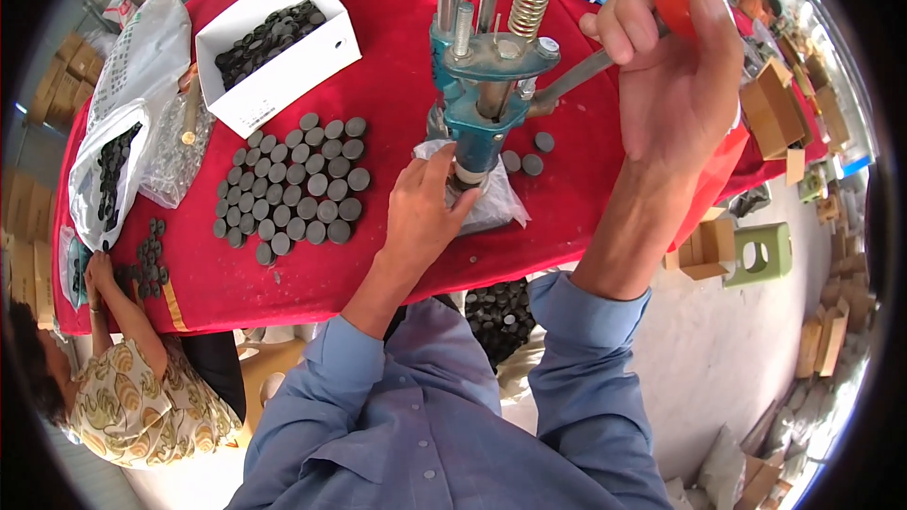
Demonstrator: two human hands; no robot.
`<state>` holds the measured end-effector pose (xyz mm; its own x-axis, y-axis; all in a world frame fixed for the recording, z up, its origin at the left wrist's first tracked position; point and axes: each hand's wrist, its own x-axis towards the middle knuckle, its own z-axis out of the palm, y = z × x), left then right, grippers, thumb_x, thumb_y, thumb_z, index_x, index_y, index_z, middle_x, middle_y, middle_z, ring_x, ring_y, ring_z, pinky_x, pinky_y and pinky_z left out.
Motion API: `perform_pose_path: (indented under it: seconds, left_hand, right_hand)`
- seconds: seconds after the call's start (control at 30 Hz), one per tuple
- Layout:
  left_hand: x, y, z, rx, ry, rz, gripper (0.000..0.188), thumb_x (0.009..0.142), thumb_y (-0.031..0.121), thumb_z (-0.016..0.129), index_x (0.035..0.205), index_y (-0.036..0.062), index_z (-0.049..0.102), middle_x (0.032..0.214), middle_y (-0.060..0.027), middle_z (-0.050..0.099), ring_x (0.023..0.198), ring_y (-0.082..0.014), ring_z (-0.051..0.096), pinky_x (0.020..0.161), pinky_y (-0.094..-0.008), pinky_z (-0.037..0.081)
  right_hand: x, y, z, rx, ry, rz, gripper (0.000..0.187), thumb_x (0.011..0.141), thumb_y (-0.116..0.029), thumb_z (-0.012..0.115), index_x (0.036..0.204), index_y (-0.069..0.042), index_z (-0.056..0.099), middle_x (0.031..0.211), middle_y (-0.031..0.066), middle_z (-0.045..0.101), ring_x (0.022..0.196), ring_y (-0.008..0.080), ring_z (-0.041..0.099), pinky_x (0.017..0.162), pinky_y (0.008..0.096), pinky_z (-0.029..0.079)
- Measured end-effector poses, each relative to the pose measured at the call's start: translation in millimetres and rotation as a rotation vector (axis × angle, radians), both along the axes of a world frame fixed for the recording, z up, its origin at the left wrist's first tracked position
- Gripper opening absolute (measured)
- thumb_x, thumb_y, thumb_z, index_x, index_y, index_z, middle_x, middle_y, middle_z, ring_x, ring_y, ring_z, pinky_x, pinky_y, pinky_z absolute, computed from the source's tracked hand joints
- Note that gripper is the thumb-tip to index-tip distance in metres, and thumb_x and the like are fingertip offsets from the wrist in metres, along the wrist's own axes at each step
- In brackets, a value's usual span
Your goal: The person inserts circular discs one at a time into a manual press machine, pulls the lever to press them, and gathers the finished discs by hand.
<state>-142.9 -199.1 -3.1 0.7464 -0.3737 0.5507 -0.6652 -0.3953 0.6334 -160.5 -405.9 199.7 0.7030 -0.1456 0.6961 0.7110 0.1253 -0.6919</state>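
Observation:
A teal hand-lever press stands on the red-covered table in front of me. My right hand is raised at its right, fingers curled round the end of the metal lever, with the red ball knob between thumb and fingers. My left hand is low at the press, thumb and forefinger closing in from either side under the ram. What they pinch is hidden by the hand and the ram. A clear plastic sheet lies around the press base.
Many round dark caps stand grouped left of the press; several caps lie at its right. A white box and a white bag hold small black parts. At the far left sits another person. Below the table edge is a sack of black parts.

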Motion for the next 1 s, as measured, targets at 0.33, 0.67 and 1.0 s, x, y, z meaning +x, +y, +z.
perform_pose_path:
  seconds: [0.33, 0.67, 1.0]
  left_hand:
    - [4, 13, -6, 0.004, -0.115, 0.089, 0.062, 0.072, 0.025, 0.089, 0.121, 0.0013, 0.061, 0.100, -0.0146, 0.068, 0.091, -0.0345, 0.065, 0.079, -0.0450, 0.053]
    - [18, 99, -14, 0.492, -0.164, 0.243, 0.041, 0.079, 0.007, 0.078, 0.119, 0.0069, 0.070, 0.113, -0.0128, 0.067, 0.100, -0.0335, 0.062, 0.088, -0.0446, 0.051]
    - [-5, 62, 0, 0.102, 0.036, 0.161, 0.061, 0.074, 0.008, 0.087, 0.130, 0.0049, 0.062, 0.101, -0.0092, 0.075, 0.079, -0.0220, 0.069, 0.069, -0.0357, 0.056]
  right_hand:
    - [-69, 13, -67, 0.068, -0.244, 0.033, 0.039, 0.097, -0.042, 0.059, 0.116, -0.008, 0.058, 0.079, 0.0070, 0.052, 0.074, 0.0244, 0.053, 0.089, 0.0485, 0.044]
    - [-100, 16, -109, 0.012, -0.234, -0.107, 0.041, 0.095, -0.050, 0.062, 0.116, -0.015, 0.060, 0.087, 0.0067, 0.054, 0.097, 0.0296, 0.051, 0.114, 0.0586, 0.032]
    - [-16, 7, -10, 0.101, -0.098, -0.023, 0.038, 0.101, -0.034, 0.053, 0.114, 0.001, 0.060, 0.080, 0.0088, 0.054, 0.071, 0.0188, 0.050, 0.068, 0.0381, 0.047]
